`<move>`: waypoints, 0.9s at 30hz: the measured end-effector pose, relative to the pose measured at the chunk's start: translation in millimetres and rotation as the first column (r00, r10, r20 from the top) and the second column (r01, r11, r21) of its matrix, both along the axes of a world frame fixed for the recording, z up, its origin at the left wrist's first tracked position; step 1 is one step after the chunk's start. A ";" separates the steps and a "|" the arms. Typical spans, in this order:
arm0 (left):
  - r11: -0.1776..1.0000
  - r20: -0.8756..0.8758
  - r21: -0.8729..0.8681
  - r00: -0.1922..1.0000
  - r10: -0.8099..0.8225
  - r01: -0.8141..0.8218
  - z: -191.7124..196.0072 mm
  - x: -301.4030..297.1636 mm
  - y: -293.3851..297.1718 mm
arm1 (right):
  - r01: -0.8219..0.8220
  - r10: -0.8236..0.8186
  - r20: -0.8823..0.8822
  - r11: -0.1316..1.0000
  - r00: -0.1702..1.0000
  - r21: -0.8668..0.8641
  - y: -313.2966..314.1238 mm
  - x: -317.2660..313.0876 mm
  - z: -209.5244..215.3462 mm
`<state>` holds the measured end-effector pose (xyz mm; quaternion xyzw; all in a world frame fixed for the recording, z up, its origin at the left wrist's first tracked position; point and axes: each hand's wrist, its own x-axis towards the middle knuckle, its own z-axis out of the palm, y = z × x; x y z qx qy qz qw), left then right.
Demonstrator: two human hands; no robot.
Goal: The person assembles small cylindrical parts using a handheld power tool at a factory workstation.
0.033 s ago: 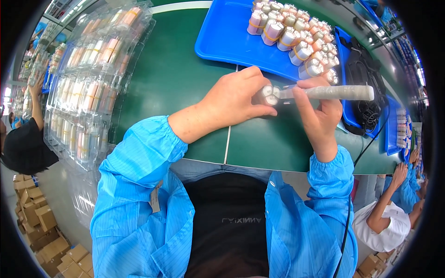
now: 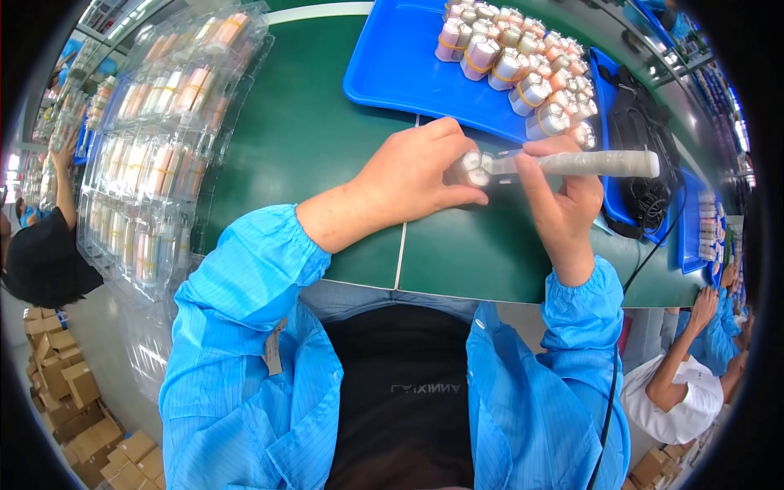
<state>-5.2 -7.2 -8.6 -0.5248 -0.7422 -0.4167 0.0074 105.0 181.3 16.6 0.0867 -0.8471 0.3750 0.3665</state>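
My left hand (image 2: pixel 408 184) is closed around a small silver cylindrical part (image 2: pixel 472 167), held just above the green table (image 2: pixel 302 139). My right hand (image 2: pixel 563 208) grips a pale grey pen-shaped tool (image 2: pixel 596 163) that lies nearly level, its tip touching the part. Just beyond both hands, a blue tray (image 2: pixel 392 69) holds several similar silver cylinders (image 2: pixel 523 57) with orange bands.
Stacks of clear plastic blister trays (image 2: pixel 155 163) filled with parts stand at the left. A black cable bundle (image 2: pixel 641 143) lies right of the blue tray, with more blue trays (image 2: pixel 694 224) past it. Other people work at the far left and lower right. Cardboard boxes (image 2: pixel 65 367) sit on the floor.
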 end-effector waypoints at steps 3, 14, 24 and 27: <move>1.000 -0.007 0.008 1.000 -0.022 0.022 -0.6 0.8 0.2 | -0.005 0.006 0.032 1.000 0.999 -0.015 -1.7 -0.5 0.5; 0.999 -0.069 0.039 0.997 -0.024 0.026 -0.1 3.8 2.1 | 0.047 -0.049 0.032 0.997 0.998 0.060 -4.5 1.4 5.3; 0.996 -0.132 0.088 0.991 0.005 0.007 -0.3 5.0 1.9 | 0.057 -0.061 0.071 0.997 0.996 0.060 -8.0 1.9 2.1; 0.997 -0.113 0.072 0.994 0.004 0.005 0.3 4.3 3.0 | -0.010 0.013 -0.075 0.999 0.997 0.047 1.1 -1.1 -6.5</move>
